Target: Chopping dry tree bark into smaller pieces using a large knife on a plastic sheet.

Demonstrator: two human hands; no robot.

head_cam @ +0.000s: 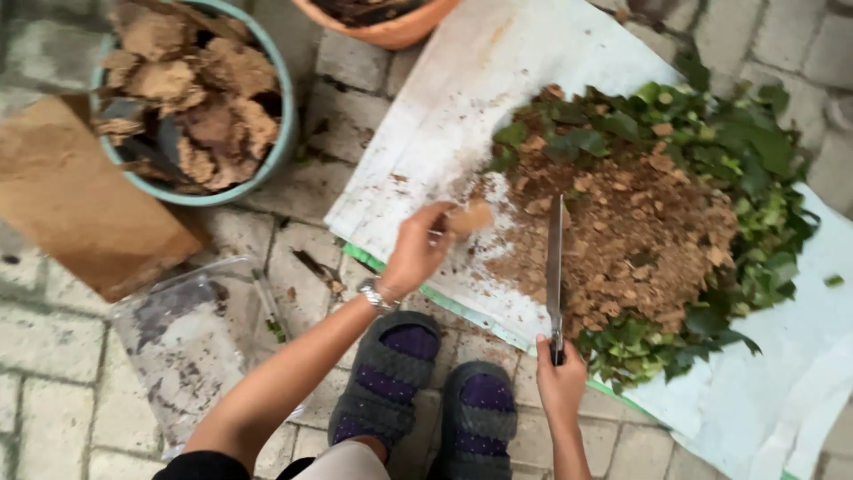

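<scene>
My left hand [416, 252] holds a small brown scrap of cardboard [469, 218] over the white sheet [444, 124], just left of a heap of brown shredded bits [631, 231]. My right hand [560, 378] grips the black handle of a long knife [555, 258]; its blade points away from me and rests on the heap's left side. Chopped green leaves [737, 169] lie around the far and right sides of the heap. A metal watch [378, 296] is on my left wrist.
A teal tub [283, 133] full of torn brown cardboard pieces stands at the upper left, a flat cardboard sheet [80, 204] beside it. A clear plastic bag [182, 347] lies on the paving. An orange pot [391, 31] sits at the top. My sandalled feet [426, 391] are below.
</scene>
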